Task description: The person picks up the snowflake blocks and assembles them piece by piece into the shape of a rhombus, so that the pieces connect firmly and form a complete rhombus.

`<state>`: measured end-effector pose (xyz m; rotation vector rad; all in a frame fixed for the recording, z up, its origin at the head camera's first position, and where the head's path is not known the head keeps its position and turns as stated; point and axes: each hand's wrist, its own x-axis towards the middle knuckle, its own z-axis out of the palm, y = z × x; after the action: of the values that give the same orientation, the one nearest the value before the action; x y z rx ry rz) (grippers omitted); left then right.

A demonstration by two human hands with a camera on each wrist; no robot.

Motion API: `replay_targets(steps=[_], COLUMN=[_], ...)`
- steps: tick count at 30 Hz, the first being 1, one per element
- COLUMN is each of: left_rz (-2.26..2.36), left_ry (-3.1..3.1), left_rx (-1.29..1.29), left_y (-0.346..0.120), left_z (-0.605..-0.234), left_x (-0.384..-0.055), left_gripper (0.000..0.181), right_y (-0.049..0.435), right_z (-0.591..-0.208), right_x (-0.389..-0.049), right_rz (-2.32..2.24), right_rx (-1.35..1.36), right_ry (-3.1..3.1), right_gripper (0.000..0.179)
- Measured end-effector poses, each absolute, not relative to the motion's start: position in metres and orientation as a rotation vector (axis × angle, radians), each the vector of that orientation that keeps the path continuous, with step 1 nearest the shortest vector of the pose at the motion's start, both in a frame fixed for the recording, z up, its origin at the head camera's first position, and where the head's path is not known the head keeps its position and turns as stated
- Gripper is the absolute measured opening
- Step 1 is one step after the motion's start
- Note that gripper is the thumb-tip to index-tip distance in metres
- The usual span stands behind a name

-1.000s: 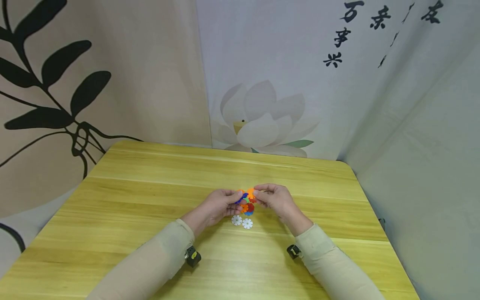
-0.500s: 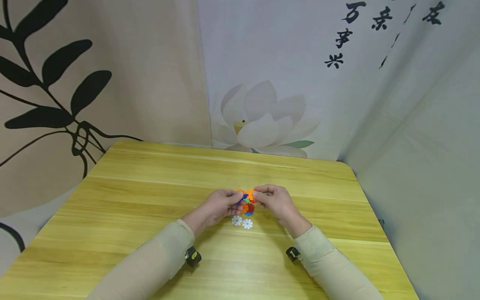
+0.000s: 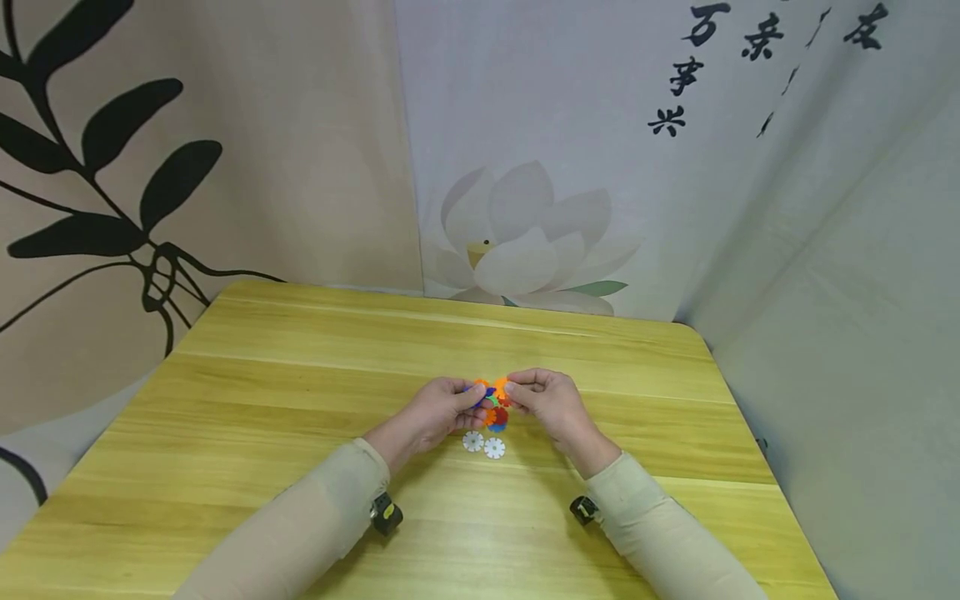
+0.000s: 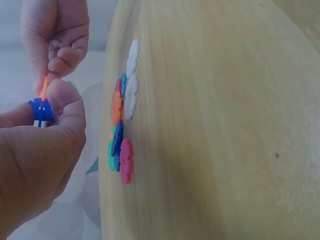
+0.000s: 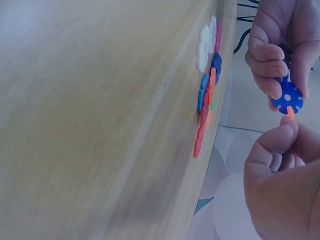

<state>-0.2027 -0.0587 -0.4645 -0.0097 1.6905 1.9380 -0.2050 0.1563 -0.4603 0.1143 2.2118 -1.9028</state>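
My left hand (image 3: 438, 410) pinches a blue notched plastic disc (image 5: 287, 97), of the snowflake building kind, between thumb and fingers. My right hand (image 3: 551, 402) pinches an orange notched disc (image 3: 502, 387) from the other side. In both wrist views the orange disc's edge meets the blue disc at its rim, and the pair is raised off the table. More blue plastic shows at the left fingers, partly hidden by them. Below the hands lie two white discs (image 3: 494, 448), side by side, and a cluster with a red disc (image 3: 500, 414).
In the left wrist view, a pink disc (image 4: 126, 161), green disc (image 4: 111, 155) and dark blue disc (image 4: 117, 139) lie close together on the wooden table (image 3: 300, 383). A light blue disc (image 5: 202, 93) overlaps others in the right wrist view. Printed curtains (image 3: 555, 100) hang behind the table.
Both hands stay almost in place, fingers together at the discs. The right wrist has shifted slightly left, and a little more blue shows beside the left thumb.
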Motion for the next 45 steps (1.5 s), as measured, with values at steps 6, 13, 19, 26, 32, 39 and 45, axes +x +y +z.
replay_targets(steps=[6,13,19,26,32,39,45], left_rz=[1.943,1.983,1.987,1.844,1.837,1.802,1.806], left_ry=[1.676,1.741,1.784,2.095,2.196,2.136,1.876], left_rx=[0.006,-0.001,0.010,0.137,0.185,0.158,0.139], left_y=[-0.060,-0.057,-0.058,-0.061,-0.056,-0.056,-0.062], left_z=[-0.463,-0.468,-0.468,-0.465,-0.464,-0.467,-0.470], left_x=[-0.202,-0.206,-0.205,-0.202,-0.201,-0.203,-0.207], left_gripper=[0.036,0.030,0.030,0.026,0.026,0.028,0.042], right_y=[0.155,0.151,0.147,0.148,0.145,0.146,0.152], right_z=[-0.459,-0.458,-0.463,-0.460,-0.460,-0.458,-0.455], right_x=[-0.203,-0.198,-0.197,-0.196,-0.196,-0.201,-0.210], right_rz=[-1.911,-1.944,-1.996,-1.966,-2.011,-1.893,-1.764], right_rx=[0.095,0.121,0.106,-0.112,-0.095,-0.034,-0.004], right_ry=[2.235,2.286,2.317,2.403,2.444,2.427,2.382], right_gripper=[0.026,0.020,0.020,0.014,0.014,0.016,0.021])
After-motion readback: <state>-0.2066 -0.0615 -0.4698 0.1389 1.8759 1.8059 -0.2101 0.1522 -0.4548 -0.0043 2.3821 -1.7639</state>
